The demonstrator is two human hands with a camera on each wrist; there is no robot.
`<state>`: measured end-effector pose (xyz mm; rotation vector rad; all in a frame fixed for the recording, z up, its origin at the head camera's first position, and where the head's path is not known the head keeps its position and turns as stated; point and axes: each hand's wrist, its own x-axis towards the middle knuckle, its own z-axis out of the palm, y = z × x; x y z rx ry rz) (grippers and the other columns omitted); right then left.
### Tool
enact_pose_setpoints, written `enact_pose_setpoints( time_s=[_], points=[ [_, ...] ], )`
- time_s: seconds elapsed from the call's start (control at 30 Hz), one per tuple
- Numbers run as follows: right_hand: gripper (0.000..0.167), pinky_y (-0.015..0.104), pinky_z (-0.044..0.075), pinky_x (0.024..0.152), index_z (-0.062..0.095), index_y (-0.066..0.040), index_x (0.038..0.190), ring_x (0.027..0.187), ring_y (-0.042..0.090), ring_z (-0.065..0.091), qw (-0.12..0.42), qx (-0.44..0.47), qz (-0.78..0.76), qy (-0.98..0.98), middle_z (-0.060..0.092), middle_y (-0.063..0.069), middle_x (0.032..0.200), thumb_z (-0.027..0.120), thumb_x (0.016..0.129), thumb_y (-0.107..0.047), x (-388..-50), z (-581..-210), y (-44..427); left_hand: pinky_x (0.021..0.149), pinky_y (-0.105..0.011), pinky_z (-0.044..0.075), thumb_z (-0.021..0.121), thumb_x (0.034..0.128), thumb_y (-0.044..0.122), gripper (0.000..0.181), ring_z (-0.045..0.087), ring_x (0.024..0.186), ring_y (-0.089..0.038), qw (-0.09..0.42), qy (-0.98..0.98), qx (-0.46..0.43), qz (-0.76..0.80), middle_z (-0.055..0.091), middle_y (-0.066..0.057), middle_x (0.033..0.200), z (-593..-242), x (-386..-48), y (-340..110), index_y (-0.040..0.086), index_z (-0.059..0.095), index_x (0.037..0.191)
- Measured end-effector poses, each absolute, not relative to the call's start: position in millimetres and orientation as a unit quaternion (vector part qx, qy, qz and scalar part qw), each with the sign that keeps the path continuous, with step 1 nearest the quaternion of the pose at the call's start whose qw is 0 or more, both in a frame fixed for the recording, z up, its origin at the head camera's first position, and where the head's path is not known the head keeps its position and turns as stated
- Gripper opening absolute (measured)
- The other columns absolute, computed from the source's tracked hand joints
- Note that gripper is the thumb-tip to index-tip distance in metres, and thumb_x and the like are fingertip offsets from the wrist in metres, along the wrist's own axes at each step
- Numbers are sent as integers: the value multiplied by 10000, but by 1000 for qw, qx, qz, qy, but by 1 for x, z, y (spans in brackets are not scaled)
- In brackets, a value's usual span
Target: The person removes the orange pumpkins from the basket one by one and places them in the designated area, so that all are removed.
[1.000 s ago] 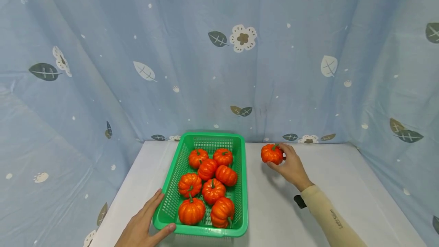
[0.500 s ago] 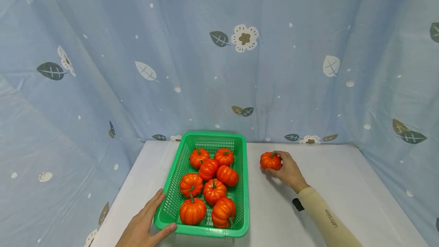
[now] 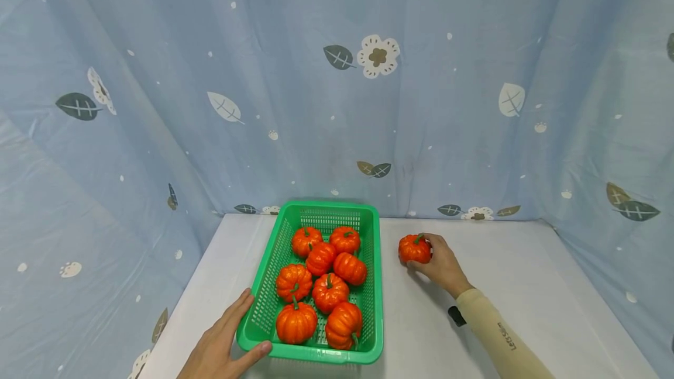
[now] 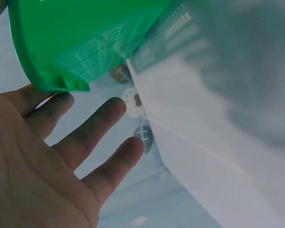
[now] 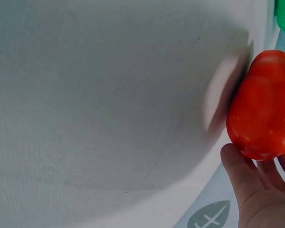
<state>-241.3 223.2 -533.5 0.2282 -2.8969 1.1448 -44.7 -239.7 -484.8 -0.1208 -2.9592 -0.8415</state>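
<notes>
Right of the green basket (image 3: 380, 285), my right hand (image 3: 441, 263) grips a small orange-red pumpkin (image 3: 413, 249) from its right side, at the white table's surface. In the right wrist view the pumpkin (image 5: 263, 111) looks glossy red, with fingers of my right hand (image 5: 261, 194) against it. My left hand (image 3: 218, 338) touches the basket's near left corner, its fingers spread along the rim. The left wrist view shows the basket wall (image 4: 90, 42) against some fingers of my left hand (image 4: 52, 152), the others extended. Several pumpkins (image 3: 329, 292) lie in the basket.
The white table (image 3: 516, 274) extends around the basket and ends at a blue curtain (image 3: 295, 104) behind and on both sides. A small black object (image 3: 456, 316) shows beside the right sleeve (image 3: 500, 332).
My right hand has come down and slightly nearer with the pumpkin, from above the table to its surface. My left hand has stayed at the basket's corner.
</notes>
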Motion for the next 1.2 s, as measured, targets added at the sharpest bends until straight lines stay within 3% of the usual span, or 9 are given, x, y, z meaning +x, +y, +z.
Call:
enact_pose_setpoints(
  time_s=[0.4,0.7,0.97,1.2],
  points=[
    [857,634,418,1061,376,17,1499,1307,472,453,9,78,377,-923,405,278,1462,861,826,-201,-239,-537,224,984,-647,472,720,857,630,920,471,1372,-375,42,-961,-48,-270,364,-43,1613,-487,-46,-241,151,395,1572],
    [949,613,471,1020,304,-7,1550,1252,465,501,1,75,388,-919,379,288,1475,865,829,-262,-236,-537,224,982,-646,475,723,864,614,919,472,1368,-386,49,-960,-57,-269,362,-61,1615,-487,-44,-240,146,382,1578],
    [977,633,454,1022,284,-43,1574,1321,471,454,-5,71,378,-923,334,267,1533,858,834,-320,-232,-534,230,981,-650,473,713,867,626,918,473,1367,-393,44,-960,-57,-271,359,-60,1617,-486,-44,-240,161,375,1582],
    [857,600,450,1049,344,-60,1551,1340,443,425,51,111,400,-908,359,223,1539,833,860,-193,-227,-522,234,984,-647,472,719,866,617,916,471,1370,-388,43,-960,-55,-271,355,-57,1619,-487,-44,-240,154,380,1580]
  ],
)
